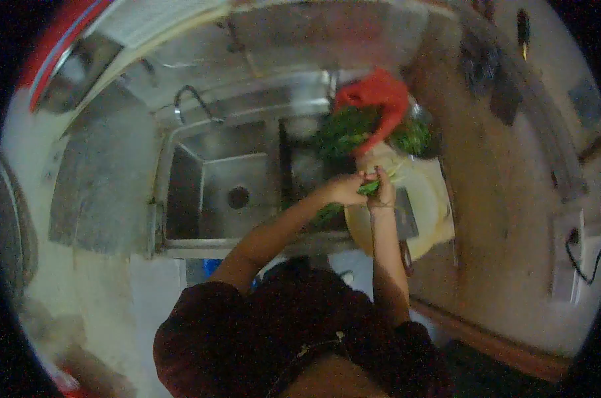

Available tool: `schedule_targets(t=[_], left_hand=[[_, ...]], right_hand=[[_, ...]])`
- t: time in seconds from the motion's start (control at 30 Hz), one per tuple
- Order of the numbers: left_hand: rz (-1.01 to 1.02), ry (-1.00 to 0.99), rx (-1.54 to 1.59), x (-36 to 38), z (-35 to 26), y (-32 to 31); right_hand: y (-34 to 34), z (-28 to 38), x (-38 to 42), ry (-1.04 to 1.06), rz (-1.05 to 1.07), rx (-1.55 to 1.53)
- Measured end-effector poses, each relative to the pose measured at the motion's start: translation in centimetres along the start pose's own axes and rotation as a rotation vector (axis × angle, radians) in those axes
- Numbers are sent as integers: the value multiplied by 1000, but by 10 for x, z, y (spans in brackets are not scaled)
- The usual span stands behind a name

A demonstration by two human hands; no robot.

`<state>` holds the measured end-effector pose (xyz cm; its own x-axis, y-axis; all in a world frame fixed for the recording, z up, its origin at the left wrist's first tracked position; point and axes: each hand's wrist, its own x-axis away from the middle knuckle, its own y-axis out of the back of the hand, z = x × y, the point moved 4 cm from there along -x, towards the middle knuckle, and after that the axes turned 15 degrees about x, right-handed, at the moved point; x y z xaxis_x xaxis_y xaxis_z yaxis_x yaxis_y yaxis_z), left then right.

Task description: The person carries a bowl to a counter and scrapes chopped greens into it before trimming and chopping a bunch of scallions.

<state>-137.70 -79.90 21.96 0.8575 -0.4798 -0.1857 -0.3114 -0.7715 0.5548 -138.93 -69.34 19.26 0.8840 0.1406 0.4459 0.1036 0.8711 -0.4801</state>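
Above a round pale yellow board or tray [434,192], my left hand [348,190] and my right hand [383,192] are close together. Both have their fingers closed on a small bunch of green leaves [368,188] with pale stems that point up and to the right. Just beyond the hands, a red bag [388,93] lies over a heap of leafy greens [345,131]. More greens [413,137] sit to the right of the bag. A dark flat blade-like thing [405,220] rests beside my right wrist; its exact shape is blurred.
A steel sink [229,229] with a curved faucet [193,99] is on the left, its drain visible. Further left is a grey metal surface [101,172]. A brown wooden surface [479,199] runs along the right, with a white socket plate and black cord beyond.
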Motion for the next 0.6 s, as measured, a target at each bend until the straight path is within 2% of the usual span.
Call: schedule_targets(t=[0.07, 0.2, 0.27, 0.3, 0.33, 0.4, 0.43, 0.47, 0.5, 0.53, 0.57, 0.6], left_hand=[[395, 422, 204, 2, -2, -25], [421, 288, 82, -25, -40, -70], [302, 267, 29, -43, -40, -93], [316, 294, -13, -49, -29, -104], [312, 294, -6, -46, -6, -129], [-160, -28, -214, -47, 32, -161], [-165, -19, -206, -49, 23, -150], [-126, -23, 4, -50, 5, -121], [-88, -32, 211, -52, -5, -91], [-152, -82, 118, -55, 0, -61], [-213, -129, 25, -56, 8, -33], [-432, -210, -5, -51, 16, -5]], right_hand=[[31, -1, 8, 125, 51, -85], [108, 4, 18, 153, -151, 25], [133, 19, 29, 136, -301, 66], [148, 23, 39, 128, -308, 72], [166, 27, 56, 116, -347, 256], [186, 43, 79, 145, -460, 539], [191, 50, 89, 175, -540, 637], [198, 48, 92, 163, -540, 648], [203, 53, 94, 333, -616, 720], [205, 57, 94, 509, -688, 785], [206, 57, 86, 553, -703, 840], [191, 59, 80, 551, -700, 843]])
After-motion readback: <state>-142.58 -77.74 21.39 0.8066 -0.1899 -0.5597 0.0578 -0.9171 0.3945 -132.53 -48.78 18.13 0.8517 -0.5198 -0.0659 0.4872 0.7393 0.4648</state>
